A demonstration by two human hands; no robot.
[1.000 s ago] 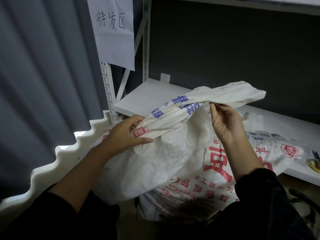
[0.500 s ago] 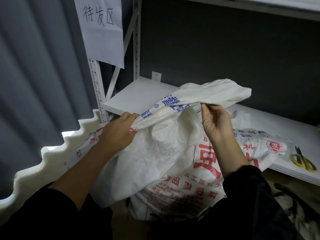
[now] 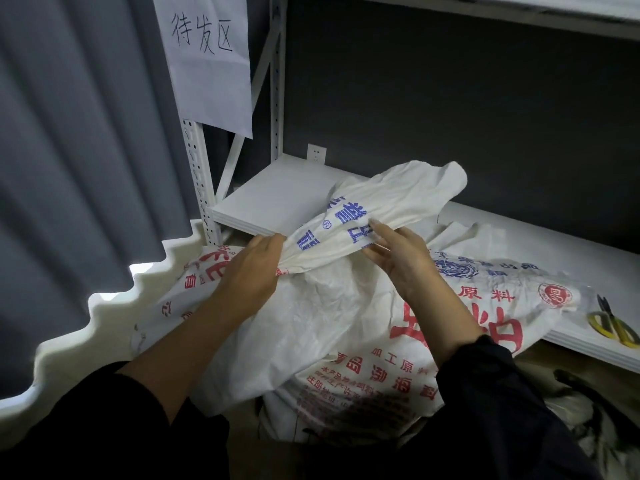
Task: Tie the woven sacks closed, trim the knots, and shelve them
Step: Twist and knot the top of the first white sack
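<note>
sack neck [image 3: 367, 206] slants up-right; left fingers [image 3: 272, 243] clamp it, right fingers [image 3: 383, 231] pinch it.

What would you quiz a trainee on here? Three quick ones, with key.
1. True or false: the yellow-handled scissors lie on the white metal shelf board.
2. The left hand grips: A) the twisted neck of the white woven sack, B) the scissors, C) the shelf board.
3. What colour is the print on the neck between the left hand and the right hand?
Key: 1 true; 2 A; 3 blue.
</note>
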